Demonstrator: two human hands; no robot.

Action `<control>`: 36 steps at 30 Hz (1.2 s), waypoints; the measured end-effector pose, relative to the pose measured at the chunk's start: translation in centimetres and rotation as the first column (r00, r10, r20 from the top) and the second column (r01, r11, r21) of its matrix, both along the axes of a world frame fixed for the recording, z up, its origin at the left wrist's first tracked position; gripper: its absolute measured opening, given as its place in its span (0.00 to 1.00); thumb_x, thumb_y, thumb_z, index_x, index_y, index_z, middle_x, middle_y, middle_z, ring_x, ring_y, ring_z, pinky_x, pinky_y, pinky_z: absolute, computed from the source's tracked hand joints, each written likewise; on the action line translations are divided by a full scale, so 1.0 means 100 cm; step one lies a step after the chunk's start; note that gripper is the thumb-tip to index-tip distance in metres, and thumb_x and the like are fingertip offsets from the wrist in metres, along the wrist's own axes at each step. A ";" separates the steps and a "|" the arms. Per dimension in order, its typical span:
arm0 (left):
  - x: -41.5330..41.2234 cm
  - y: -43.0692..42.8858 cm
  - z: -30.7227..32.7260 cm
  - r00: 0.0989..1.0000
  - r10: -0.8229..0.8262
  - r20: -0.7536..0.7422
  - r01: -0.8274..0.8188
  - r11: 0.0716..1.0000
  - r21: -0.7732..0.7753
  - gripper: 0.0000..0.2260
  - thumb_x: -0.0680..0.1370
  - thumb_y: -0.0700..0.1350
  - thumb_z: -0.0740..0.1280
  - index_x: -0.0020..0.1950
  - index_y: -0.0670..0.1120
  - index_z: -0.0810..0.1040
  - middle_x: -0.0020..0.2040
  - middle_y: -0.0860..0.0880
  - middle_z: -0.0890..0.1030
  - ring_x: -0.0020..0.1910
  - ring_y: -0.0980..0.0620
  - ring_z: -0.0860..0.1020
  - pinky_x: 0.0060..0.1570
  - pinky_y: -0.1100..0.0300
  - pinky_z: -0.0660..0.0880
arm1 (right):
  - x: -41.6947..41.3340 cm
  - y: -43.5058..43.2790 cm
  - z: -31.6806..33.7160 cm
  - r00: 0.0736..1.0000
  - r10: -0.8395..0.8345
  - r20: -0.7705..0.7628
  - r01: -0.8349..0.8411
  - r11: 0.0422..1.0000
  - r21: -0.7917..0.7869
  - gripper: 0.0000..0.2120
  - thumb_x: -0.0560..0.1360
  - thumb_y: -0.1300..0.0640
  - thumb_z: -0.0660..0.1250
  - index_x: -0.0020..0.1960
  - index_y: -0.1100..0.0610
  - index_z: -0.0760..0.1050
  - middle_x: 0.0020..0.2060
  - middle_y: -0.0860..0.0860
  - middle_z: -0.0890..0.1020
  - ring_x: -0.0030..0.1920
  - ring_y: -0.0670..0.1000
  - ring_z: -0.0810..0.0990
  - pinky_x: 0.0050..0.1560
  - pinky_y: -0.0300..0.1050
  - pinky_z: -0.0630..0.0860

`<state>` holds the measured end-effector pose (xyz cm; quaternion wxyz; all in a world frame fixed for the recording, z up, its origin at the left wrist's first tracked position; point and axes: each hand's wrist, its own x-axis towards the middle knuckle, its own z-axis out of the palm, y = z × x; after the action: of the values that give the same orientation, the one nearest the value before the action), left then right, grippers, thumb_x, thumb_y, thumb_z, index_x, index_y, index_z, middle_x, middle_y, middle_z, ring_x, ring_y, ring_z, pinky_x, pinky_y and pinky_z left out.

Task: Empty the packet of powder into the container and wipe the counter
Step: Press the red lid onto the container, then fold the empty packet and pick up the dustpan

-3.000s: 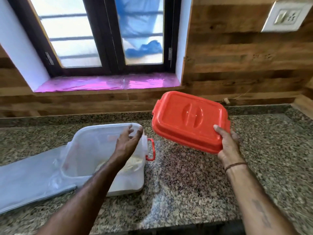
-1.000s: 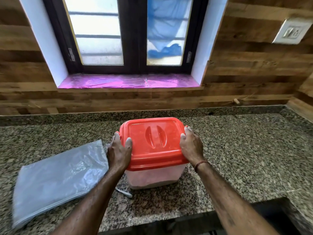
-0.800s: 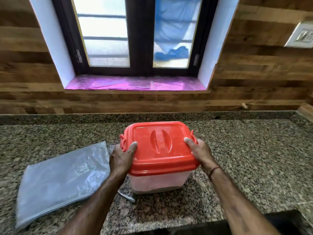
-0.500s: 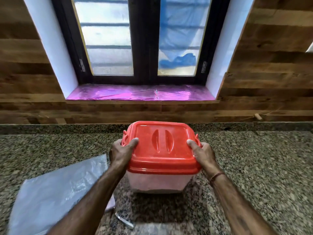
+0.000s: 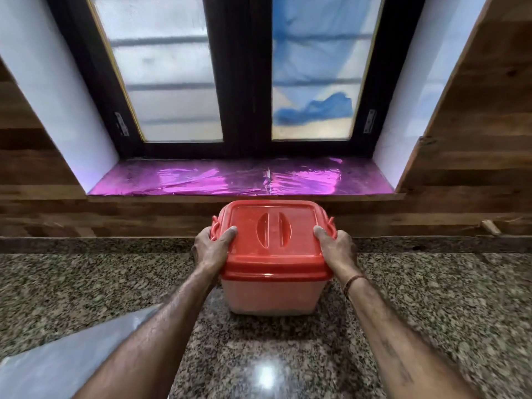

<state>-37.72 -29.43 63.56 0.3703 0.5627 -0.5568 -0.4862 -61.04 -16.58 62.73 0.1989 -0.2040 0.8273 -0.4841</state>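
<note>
Left hand (image 5: 210,249) and right hand (image 5: 338,249) are clamped on opposite sides of the red lid (image 5: 273,237), thumbs on top, probably pressing it shut. The container (image 5: 273,292) is mid-way along the back edge of the tabletop (image 5: 431,298). The flat packet (image 5: 57,364) lies by the front-left corner.

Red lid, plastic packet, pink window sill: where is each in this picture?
red lid (image 5: 273,236): head view, centre of its top.
plastic packet (image 5: 57,361): head view, its flat face.
pink window sill (image 5: 230,180): head view, middle of its shiny film.
</note>
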 end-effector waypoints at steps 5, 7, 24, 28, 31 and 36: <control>-0.006 -0.016 -0.006 0.999 -0.001 0.036 0.001 1.000 -0.014 0.18 0.75 0.55 0.75 0.60 0.46 0.83 0.50 0.46 0.86 0.48 0.48 0.83 0.47 0.57 0.77 | -0.008 -0.012 -0.005 1.000 0.011 0.001 -0.010 1.000 -0.008 0.24 0.74 0.38 0.69 0.55 0.59 0.81 0.45 0.53 0.83 0.44 0.55 0.79 0.45 0.41 0.69; -0.007 -0.018 -0.008 0.999 -0.008 0.040 0.009 1.000 -0.019 0.19 0.76 0.56 0.75 0.61 0.46 0.83 0.51 0.46 0.86 0.48 0.48 0.84 0.48 0.55 0.80 | -0.009 -0.014 -0.007 1.000 0.003 0.013 -0.003 1.000 -0.015 0.24 0.74 0.38 0.69 0.55 0.58 0.81 0.40 0.49 0.82 0.41 0.53 0.81 0.40 0.39 0.69; 0.146 0.026 -0.041 0.954 -0.042 0.297 0.065 0.996 -0.068 0.37 0.77 0.66 0.68 0.78 0.46 0.65 0.69 0.43 0.75 0.67 0.43 0.75 0.67 0.45 0.74 | 0.180 0.020 0.016 0.692 0.100 -0.715 -0.227 0.970 -0.084 0.32 0.77 0.47 0.68 0.77 0.59 0.65 0.77 0.59 0.65 0.79 0.61 0.59 0.79 0.59 0.55; 0.250 0.021 -0.066 0.879 -0.092 0.468 0.090 0.996 0.027 0.39 0.75 0.69 0.67 0.79 0.49 0.64 0.75 0.43 0.71 0.72 0.41 0.72 0.67 0.46 0.72 | 0.273 0.016 -0.015 0.731 0.361 -0.579 -0.446 0.895 -0.003 0.29 0.75 0.51 0.71 0.73 0.58 0.70 0.69 0.56 0.73 0.69 0.58 0.72 0.70 0.53 0.70; 0.313 0.009 -0.087 0.768 -0.177 0.615 0.153 0.984 0.092 0.41 0.76 0.68 0.67 0.82 0.49 0.59 0.80 0.43 0.65 0.77 0.39 0.67 0.72 0.43 0.68 | 0.332 0.014 -0.057 0.729 0.569 -0.380 -0.498 0.822 0.277 0.33 0.75 0.44 0.69 0.75 0.56 0.66 0.67 0.56 0.72 0.67 0.58 0.73 0.66 0.50 0.72; 0.392 -0.032 -0.119 0.580 -0.350 0.736 0.331 0.926 0.180 0.46 0.76 0.66 0.69 0.85 0.49 0.50 0.82 0.40 0.62 0.80 0.39 0.61 0.76 0.42 0.62 | 0.413 0.012 -0.133 0.840 0.543 0.010 -0.454 0.692 0.560 0.49 0.71 0.31 0.67 0.82 0.54 0.51 0.81 0.57 0.55 0.79 0.60 0.56 0.74 0.58 0.63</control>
<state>1.51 -32.58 51.64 -0.0022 0.6000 -0.7512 -0.2751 -19.79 -15.41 49.46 0.3069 -0.3936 0.8552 -0.1400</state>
